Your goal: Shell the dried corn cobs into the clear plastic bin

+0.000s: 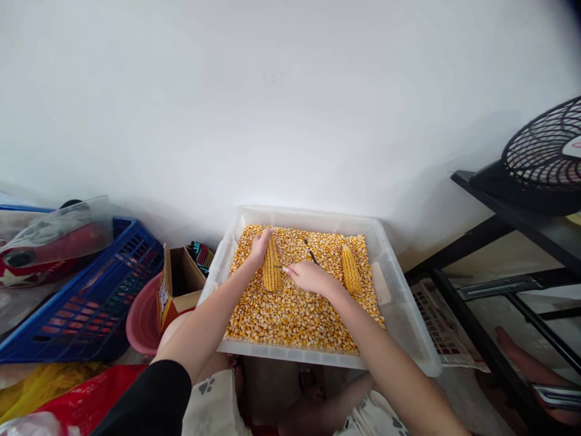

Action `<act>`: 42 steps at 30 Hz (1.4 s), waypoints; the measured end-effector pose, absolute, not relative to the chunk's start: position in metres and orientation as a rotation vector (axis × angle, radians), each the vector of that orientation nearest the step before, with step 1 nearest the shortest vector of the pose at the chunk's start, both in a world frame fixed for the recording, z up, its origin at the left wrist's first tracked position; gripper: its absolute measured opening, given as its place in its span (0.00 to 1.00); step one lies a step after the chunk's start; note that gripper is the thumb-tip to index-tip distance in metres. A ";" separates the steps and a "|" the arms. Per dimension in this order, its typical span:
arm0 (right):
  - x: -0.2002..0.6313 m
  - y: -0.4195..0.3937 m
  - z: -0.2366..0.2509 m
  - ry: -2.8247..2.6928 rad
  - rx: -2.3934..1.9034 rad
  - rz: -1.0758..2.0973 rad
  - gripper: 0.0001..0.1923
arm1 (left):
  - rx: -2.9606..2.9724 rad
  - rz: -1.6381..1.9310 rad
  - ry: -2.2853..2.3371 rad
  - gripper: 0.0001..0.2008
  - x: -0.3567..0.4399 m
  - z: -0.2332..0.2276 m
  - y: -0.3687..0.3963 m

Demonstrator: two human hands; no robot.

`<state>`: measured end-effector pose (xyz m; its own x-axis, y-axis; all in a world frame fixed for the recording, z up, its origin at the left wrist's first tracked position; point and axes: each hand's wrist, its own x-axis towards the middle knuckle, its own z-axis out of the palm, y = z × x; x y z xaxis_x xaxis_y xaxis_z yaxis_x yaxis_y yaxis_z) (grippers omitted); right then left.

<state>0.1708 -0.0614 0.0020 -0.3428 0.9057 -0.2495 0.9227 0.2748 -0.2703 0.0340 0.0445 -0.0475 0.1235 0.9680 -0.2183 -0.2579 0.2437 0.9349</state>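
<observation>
My left hand is wrapped round the upper end of a yellow corn cob, which leans upright over a bed of loose corn kernels. Between the fingertips of my right hand, closed in a pinch, is a thin dark tool that points left at the cob's side. Its exact kind is too small to tell. A slim dark rod shows just beyond that hand; whether it belongs to the same tool I cannot tell. To the right, a second corn cob lies on the kernels, untouched.
The kernels fill a translucent plastic bin against the white wall. At left are an open cardboard box, a pink basin and a blue crate. A black fan stands on a dark metal frame at right.
</observation>
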 end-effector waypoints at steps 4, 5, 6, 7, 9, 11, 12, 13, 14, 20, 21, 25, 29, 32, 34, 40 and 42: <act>0.173 -0.061 0.002 2.450 1.802 -0.547 0.26 | 0.905 1.094 1.038 0.13 0.033 -0.053 0.047; 0.173 -0.061 0.001 2.450 1.804 -0.539 0.26 | 0.913 1.095 1.038 0.13 0.033 -0.053 0.048; 0.173 -0.061 0.001 2.456 1.804 -0.531 0.26 | 0.921 1.102 1.039 0.13 0.033 -0.054 0.048; 0.173 -0.060 0.000 2.465 1.804 -0.522 0.26 | 0.927 1.110 1.042 0.13 0.033 -0.054 0.048; 0.173 -0.060 -0.001 2.478 1.811 -0.503 0.26 | 0.936 1.127 1.050 0.13 0.033 -0.053 0.047; 0.173 -0.060 -0.001 2.473 1.829 -0.489 0.26 | 0.951 1.140 1.070 0.12 0.034 -0.051 0.045; 0.172 -0.059 -0.001 2.468 1.839 -0.483 0.26 | 0.965 1.144 1.084 0.12 0.035 -0.050 0.044; 0.171 -0.059 -0.001 2.467 1.848 -0.474 0.26 | 0.982 1.144 1.098 0.13 0.036 -0.049 0.042; 0.171 -0.059 -0.002 2.469 1.858 -0.465 0.26 | 1.001 1.140 1.108 0.13 0.038 -0.047 0.040; 0.167 -0.057 -0.010 2.497 1.904 -0.417 0.24 | 1.048 1.129 1.113 0.13 0.045 -0.040 0.031; 0.166 -0.057 -0.012 2.498 1.905 -0.414 0.24 | 1.041 1.139 1.129 0.13 0.045 -0.039 0.030; 0.163 -0.055 -0.014 2.506 1.884 -0.425 0.23 | 1.051 1.174 1.180 0.13 0.046 -0.039 0.028; 0.159 -0.058 -0.011 2.522 1.845 -0.335 0.22 | 1.069 1.179 1.172 0.13 0.048 -0.041 0.026; 0.160 -0.057 -0.011 2.530 1.820 -0.311 0.22 | 1.060 1.169 1.166 0.13 0.048 -0.041 0.026; 0.163 -0.056 -0.013 2.544 1.821 -0.388 0.22 | 1.058 1.166 1.163 0.13 0.048 -0.041 0.025; 0.161 -0.057 -0.015 2.544 1.795 -0.420 0.22 | 1.061 1.156 1.146 0.13 0.045 -0.041 0.026; 0.157 -0.059 -0.015 2.523 1.796 -0.364 0.21 | 1.053 1.153 1.157 0.13 0.044 -0.044 0.028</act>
<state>0.1575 -0.0587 -0.0147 -0.3361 0.9293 -0.1530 0.9347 0.3092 -0.1753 0.0444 0.0279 -0.0442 0.0366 0.9926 -0.1158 -0.1128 0.1192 0.9864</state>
